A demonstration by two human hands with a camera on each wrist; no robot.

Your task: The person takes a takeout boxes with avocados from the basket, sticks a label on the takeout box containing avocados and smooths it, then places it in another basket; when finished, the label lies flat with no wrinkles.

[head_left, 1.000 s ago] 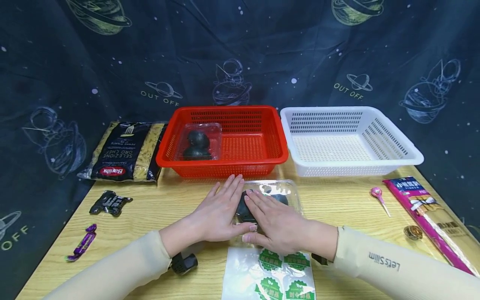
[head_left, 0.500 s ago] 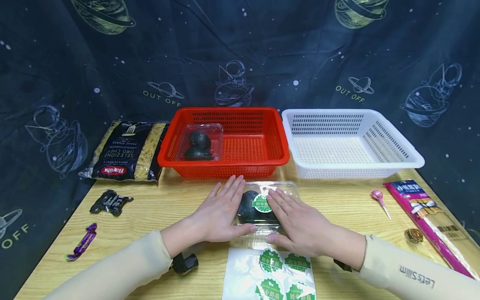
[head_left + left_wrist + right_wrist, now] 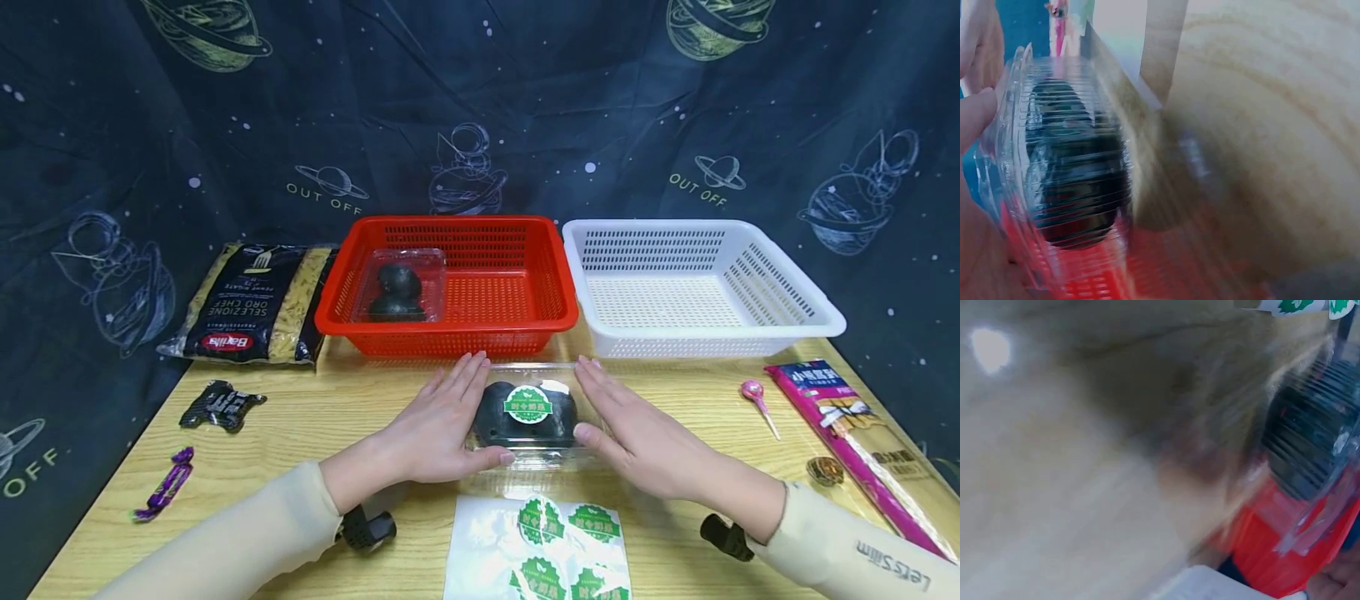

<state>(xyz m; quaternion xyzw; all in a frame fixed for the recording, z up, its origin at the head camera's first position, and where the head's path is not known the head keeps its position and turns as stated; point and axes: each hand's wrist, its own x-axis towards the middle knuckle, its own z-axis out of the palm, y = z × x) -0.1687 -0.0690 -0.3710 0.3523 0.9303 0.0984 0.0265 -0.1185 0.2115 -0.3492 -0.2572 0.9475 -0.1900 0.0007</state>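
A clear plastic clamshell box (image 3: 525, 458) lies on the table with dark, rounded fruit (image 3: 562, 417) inside. On its lid sits a round green-and-white sticker (image 3: 527, 405). My left hand (image 3: 438, 429) lies along the box's left side, fingers straight and thumb toward the front edge. Along the right side is my right hand (image 3: 648, 437), its fingers likewise straight. The left wrist view shows the box's ribbed side (image 3: 1075, 162) beside the left thumb. Just in front of the box is a white sheet of green stickers (image 3: 491, 542).
Behind stands a red basket (image 3: 450, 342) holding another clear box (image 3: 431, 287) of dark fruit. A white basket (image 3: 697, 342) adjoins it. A pasta bag (image 3: 247, 304) and wrapped candies (image 3: 168, 483) are at left; a lollipop (image 3: 753, 390) and a pink packet (image 3: 847, 442) are at right.
My right hand has slid rightward off the lid to the box's right side, uncovering the round sticker. The left hand has stayed at the left side.
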